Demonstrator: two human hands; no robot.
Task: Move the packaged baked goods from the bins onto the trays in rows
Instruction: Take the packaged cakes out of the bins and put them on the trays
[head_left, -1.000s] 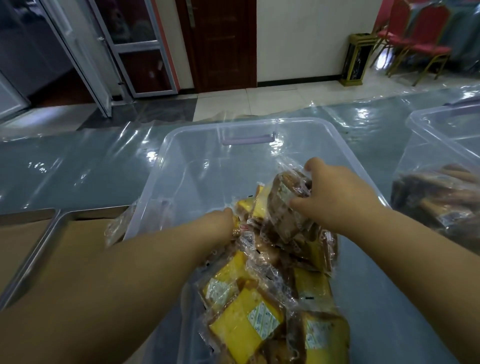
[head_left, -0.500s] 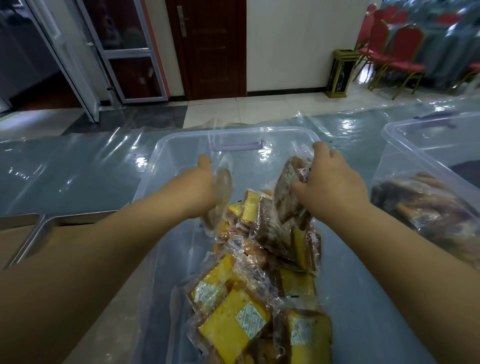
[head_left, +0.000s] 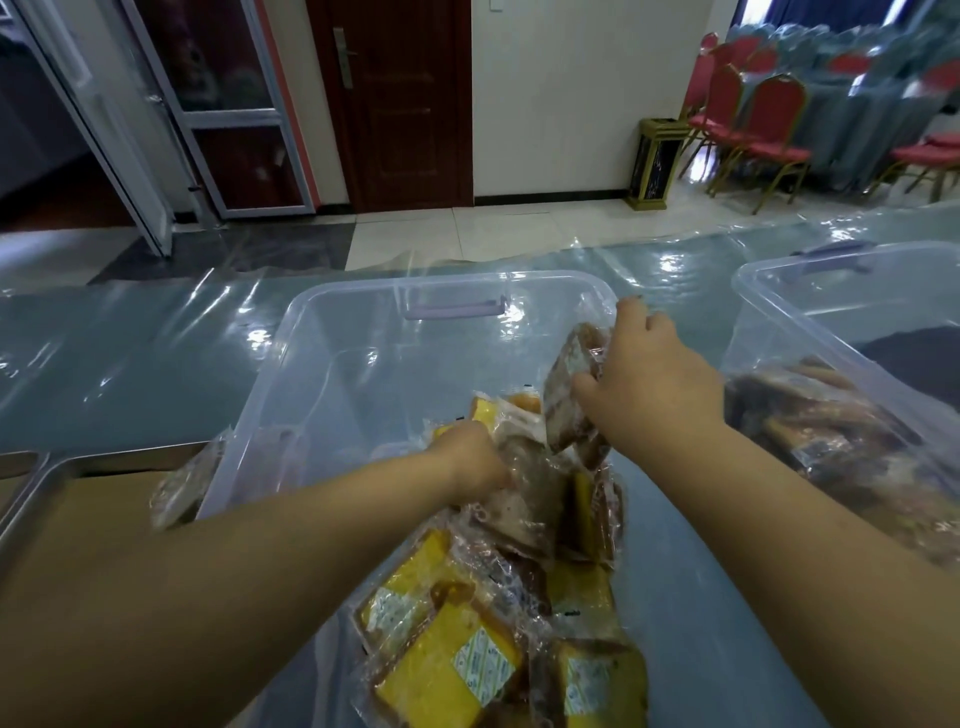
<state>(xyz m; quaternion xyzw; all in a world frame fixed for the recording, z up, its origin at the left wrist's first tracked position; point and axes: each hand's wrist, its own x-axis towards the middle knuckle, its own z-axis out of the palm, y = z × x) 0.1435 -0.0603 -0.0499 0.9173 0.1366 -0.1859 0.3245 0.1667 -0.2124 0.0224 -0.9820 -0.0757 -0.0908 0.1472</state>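
Right hand (head_left: 649, 387): grips brown cake pack (head_left: 566, 384), upright beside palm, above bin (head_left: 322, 332). Left hand (head_left: 467, 460): fingers curled on wrapped pack (head_left: 530, 486) atop pile (head_left: 457, 660).

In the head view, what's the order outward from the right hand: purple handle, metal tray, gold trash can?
1. purple handle, just ahead-left of right hand
2. metal tray, table's far left
3. gold trash can, against the back wall
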